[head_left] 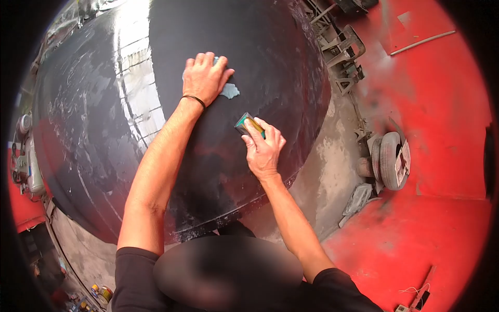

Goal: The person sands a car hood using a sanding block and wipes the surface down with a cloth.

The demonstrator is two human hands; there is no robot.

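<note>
A dark, wet-looking car hood (218,26) spreads out in front of me, with smears and pale streaks on its surface. My left hand (204,80) presses down on it, fingers closed over a light blue cloth (229,91) that sticks out beside the thumb. Lower and to the right, my right hand (266,150) grips a small sanding block (242,122) with green and yellow parts, between thumb and fingers. The block is at the hood's surface; its underside is hidden.
Old tires (391,161) stand on the right by a red surface (442,104). Dusty metal frames (345,47) lie at upper right, and a plastic-wrapped item (357,198) lies below the tires. Cans (105,294) sit at lower left; a compressor-like tank (34,171) is left.
</note>
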